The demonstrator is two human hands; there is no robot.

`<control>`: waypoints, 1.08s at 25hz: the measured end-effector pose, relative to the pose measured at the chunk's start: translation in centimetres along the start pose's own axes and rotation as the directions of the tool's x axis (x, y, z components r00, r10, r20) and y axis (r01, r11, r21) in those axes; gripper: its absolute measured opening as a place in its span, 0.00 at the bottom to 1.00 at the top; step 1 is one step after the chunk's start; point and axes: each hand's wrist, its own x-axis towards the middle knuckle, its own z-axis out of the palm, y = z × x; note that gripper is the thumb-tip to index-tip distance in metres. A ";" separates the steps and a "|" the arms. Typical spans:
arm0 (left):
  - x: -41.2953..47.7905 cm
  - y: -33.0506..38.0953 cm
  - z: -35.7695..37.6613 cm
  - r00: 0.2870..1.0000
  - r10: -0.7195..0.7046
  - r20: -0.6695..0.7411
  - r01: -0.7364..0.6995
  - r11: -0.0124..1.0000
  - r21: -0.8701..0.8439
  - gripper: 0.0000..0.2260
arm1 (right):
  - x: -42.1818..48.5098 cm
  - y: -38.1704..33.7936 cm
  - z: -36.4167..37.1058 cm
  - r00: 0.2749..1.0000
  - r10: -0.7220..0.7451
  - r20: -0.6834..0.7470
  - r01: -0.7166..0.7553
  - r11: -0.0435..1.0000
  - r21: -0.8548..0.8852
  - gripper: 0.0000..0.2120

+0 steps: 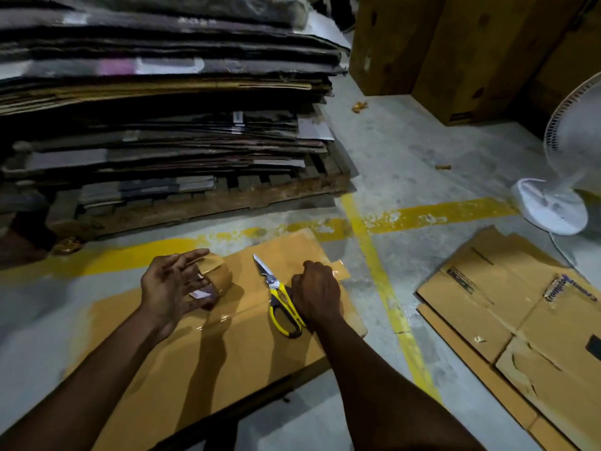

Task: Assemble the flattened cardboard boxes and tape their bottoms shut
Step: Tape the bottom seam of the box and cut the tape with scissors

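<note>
Fingers [190, 258] of the left hand [167, 289] are spread, touching the tape roll [217, 277] on the flat box [227, 346] on the floor [422, 157]. We see the right hand [317, 292] curled, knuckles on the tape strip [340, 267] beside the scissors [279, 296]; whether it pinches anything we cannot tell.

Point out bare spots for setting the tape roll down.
Free: the box top near you, between your forearms; the concrete floor between the yellow line and the flattened cardboard. Crowded: the far end, with tape roll, scissors, left hand and right hand.
</note>
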 end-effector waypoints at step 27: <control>-0.9 -6.1 -14.7 0.750 0.004 -0.661 0.162 0.968 0.189 0.27 | 0.7 2.9 6.3 0.958 0.253 -0.132 -0.273 0.948 -0.165 0.31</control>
